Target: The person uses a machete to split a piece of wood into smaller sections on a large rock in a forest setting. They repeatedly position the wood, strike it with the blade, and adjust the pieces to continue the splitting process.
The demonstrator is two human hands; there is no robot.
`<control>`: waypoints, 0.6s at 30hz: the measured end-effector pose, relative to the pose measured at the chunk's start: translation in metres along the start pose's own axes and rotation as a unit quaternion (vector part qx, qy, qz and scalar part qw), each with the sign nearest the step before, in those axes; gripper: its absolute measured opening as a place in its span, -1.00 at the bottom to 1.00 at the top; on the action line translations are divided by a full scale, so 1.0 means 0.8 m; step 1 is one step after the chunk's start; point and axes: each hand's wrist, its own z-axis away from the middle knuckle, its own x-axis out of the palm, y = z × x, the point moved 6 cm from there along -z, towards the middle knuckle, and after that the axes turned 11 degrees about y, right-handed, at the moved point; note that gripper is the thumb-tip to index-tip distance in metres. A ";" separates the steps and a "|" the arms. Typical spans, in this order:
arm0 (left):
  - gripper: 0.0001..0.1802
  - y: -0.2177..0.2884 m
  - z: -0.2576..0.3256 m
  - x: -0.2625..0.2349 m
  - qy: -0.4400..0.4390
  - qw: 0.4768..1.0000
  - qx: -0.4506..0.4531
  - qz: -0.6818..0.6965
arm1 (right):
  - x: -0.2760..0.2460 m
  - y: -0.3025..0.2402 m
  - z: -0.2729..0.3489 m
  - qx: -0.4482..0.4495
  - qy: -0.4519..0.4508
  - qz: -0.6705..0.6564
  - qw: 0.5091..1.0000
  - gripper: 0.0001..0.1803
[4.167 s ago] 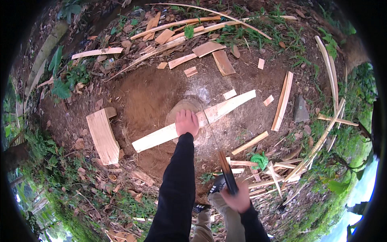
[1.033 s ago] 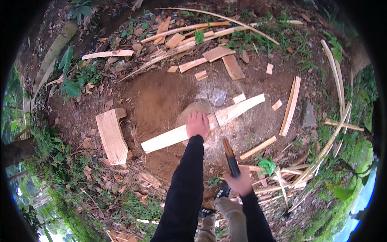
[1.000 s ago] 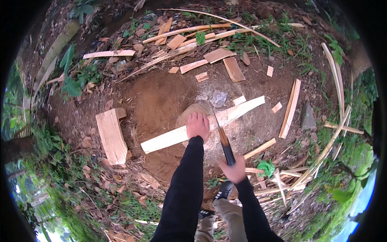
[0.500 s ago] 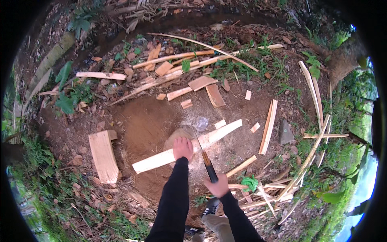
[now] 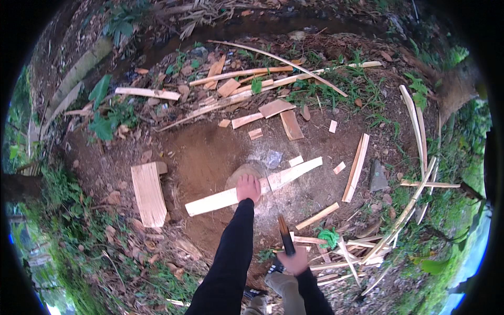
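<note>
no containers, packages or labels in view. left hand (image 5: 248, 188) lies palm down, fingers spread, pressing on the long pale plank (image 5: 252, 187), which lies slantwise across a low wood stump (image 5: 242, 173) in the middle of the bare dirt patch (image 5: 205, 157). right hand (image 5: 292, 261) is closed in a fist round the dark handle of a machete (image 5: 282, 231), blade raised and pointing toward the plank, apart from it. short wide board (image 5: 148, 193) lies on the dirt to the left. wood offcuts (image 5: 273, 107) and thin strips (image 5: 415, 194) lie scattered behind and on the right. green leafy weeds (image 5: 110, 113) grow at the edge; outdoors, soil and litter all round.
</note>
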 end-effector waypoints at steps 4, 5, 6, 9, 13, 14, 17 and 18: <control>-0.81 -0.008 -0.008 -0.005 0.018 1.000 -0.013 0.011 | -0.057 -0.014 0.108 -0.080 -0.010 -0.087 0.993 -0.68; -0.81 -0.007 -0.014 -0.004 0.021 1.000 -0.013 0.003 | -0.049 -0.017 0.089 -0.100 0.002 -0.075 0.992 -0.68; -0.81 0.010 -0.010 0.001 0.016 1.000 -0.010 0.010 | -0.022 0.004 0.048 -0.128 0.041 -0.042 0.990 -0.68; -0.78 0.029 -0.017 0.006 0.046 0.999 0.007 0.009 | 0.028 0.008 -0.084 -0.097 0.088 -0.043 0.990 -0.69; -0.78 0.001 -0.002 0.000 0.023 0.999 -0.026 0.005 | -0.007 -0.003 0.016 -0.026 0.009 -0.055 0.998 -0.68; -0.78 0.000 -0.001 0.001 0.019 0.999 -0.032 0.009 | -0.025 0.017 0.065 -0.069 -0.036 -0.019 0.997 -0.81; -0.80 -0.003 -0.004 -0.002 0.021 1.000 -0.010 -0.011 | -0.059 -0.023 0.103 -0.058 -0.015 -0.048 0.997 -0.53; -0.81 0.004 -0.005 0.001 0.023 1.000 -0.010 0.002 | -0.044 -0.025 0.071 -0.065 0.003 -0.017 0.998 -0.62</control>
